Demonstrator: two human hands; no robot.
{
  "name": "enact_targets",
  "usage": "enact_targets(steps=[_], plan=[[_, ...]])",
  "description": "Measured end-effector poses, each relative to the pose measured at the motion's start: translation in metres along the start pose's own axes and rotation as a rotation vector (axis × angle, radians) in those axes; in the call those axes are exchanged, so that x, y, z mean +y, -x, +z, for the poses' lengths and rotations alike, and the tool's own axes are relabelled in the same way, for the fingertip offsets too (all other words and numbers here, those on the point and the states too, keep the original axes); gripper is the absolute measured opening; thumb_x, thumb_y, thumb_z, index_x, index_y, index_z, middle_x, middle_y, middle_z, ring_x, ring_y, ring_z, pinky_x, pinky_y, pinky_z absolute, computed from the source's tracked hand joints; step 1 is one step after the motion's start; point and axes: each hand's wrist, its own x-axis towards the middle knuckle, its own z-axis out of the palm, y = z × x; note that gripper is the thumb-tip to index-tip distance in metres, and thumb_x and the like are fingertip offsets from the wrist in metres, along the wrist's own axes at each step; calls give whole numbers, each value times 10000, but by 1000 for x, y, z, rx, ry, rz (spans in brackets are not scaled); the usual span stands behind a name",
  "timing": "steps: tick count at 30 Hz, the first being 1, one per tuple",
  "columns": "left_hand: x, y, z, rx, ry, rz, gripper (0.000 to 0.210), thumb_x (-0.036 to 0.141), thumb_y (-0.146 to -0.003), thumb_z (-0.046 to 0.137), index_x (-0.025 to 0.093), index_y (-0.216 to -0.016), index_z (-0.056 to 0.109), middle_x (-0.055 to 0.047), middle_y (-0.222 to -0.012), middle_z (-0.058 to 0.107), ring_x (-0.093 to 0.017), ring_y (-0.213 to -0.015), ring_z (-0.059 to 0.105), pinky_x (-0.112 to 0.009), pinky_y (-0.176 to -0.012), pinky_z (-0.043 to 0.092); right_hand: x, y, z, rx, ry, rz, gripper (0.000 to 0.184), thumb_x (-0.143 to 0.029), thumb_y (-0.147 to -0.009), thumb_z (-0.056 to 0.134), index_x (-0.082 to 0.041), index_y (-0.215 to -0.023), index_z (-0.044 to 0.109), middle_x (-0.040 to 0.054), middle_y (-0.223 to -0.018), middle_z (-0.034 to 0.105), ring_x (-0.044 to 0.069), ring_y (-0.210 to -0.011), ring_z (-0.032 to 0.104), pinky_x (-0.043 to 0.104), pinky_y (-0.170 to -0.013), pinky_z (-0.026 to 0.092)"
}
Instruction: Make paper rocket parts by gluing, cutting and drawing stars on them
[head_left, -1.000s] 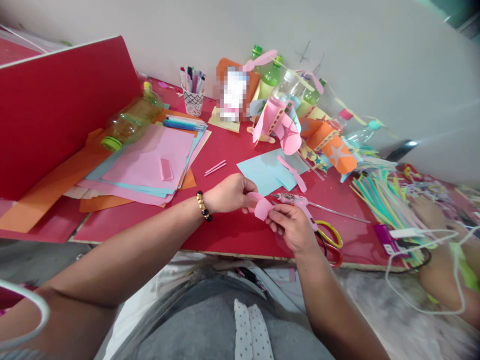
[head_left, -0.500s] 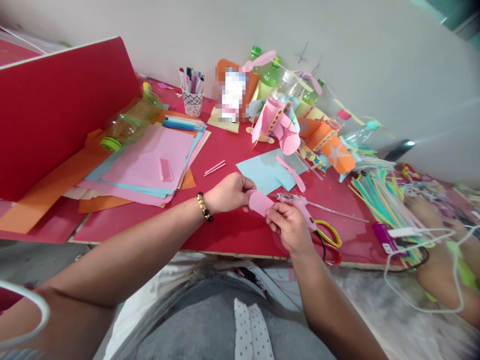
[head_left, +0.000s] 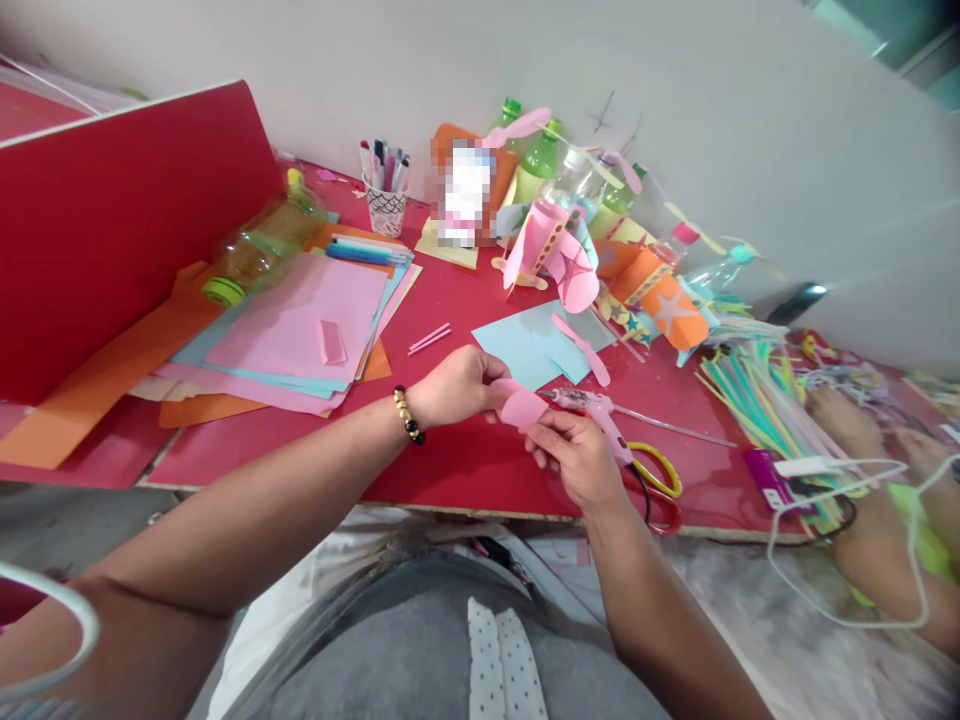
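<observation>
A small pink paper piece (head_left: 523, 408) with a rounded end is held between both hands over the red table (head_left: 465, 475). My left hand (head_left: 466, 385), with a beaded bracelet on its wrist, pinches the paper's left end. At its lower right edge, my right hand (head_left: 574, 450) grips it with thumb and fingers. Just behind the right hand lies a pink glue gun (head_left: 600, 408) with a clear glue stick in it. Scissors (head_left: 660, 470) with yellow and red handles lie to the right. A pink paper propeller (head_left: 582, 350) rests on light blue paper (head_left: 517, 335) beyond the hands.
Paper sheets (head_left: 300, 310) and a green plastic bottle (head_left: 262, 245) lie left. A pen cup (head_left: 386, 205), a phone (head_left: 466, 195) and decorated bottle planes (head_left: 540, 240) stand behind. Straws (head_left: 750, 410), a purple box (head_left: 769, 478), a white cable and another person's arms (head_left: 885, 530) are right.
The pink paper piece has bent into more of a curve between my fingers. My right hand has shifted slightly left, toward my left hand.
</observation>
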Motion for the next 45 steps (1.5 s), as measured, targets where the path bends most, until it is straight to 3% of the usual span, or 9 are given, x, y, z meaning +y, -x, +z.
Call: enact_targets(steps=[6,20,31,45], plan=[[2,1,0,-21,-35,19,132,132,-729,562,108,-666,675,-2,-543,642,-87,-514,566,-160,-495,393,-3,-1,-5,111,-67,-3,166,-332,-807,695,-186,-735,665,-35,-533,557,71,-454,439,205,-414,260],[6,3,-1,-74,-63,9,121,70,-670,539,123,-611,630,21,-519,612,-72,-490,548,-150,-475,365,-3,-2,-7,95,-45,-18,149,-250,-795,623,-172,-692,696,10,-596,640,88,-441,466,228,-399,279],[6,3,0,-66,-21,6,122,86,-684,539,119,-620,637,8,-538,633,-89,-510,591,-153,-485,406,-2,-1,-3,184,162,-161,165,-287,-822,633,-187,-692,656,-22,-559,572,98,-468,440,243,-459,325],[2,1,1,-16,-40,31,135,93,-697,553,108,-686,687,-3,-547,648,-95,-517,584,-159,-496,405,2,-2,6,205,33,-93,175,-304,-803,628,-188,-673,611,-27,-551,519,102,-486,406,247,-465,286]])
